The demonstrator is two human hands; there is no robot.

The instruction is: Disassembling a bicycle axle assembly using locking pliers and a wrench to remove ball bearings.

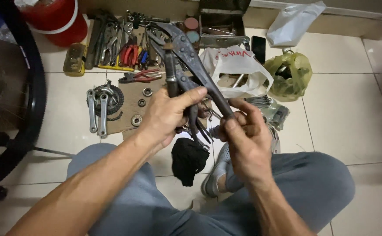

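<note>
My left hand (167, 116) grips one handle of a large dark pair of locking pliers (183, 57), its jaws pointing away from me and spread apart. My right hand (243, 137) pinches the end of the other handle with thumb and fingers. Both hands are raised over my knees, in grey trousers. A black cloth (189, 159) lies on the floor just beneath the pliers' handle ends.
A bicycle crankset (103, 102) and small bearings rest on cardboard. Several hand tools (121, 48) lie at the back beside a red bucket (57, 19). White bags (239, 65), a green bag (289, 74), a metal toolbox (221, 26) and a bicycle tyre (35, 87) surround me.
</note>
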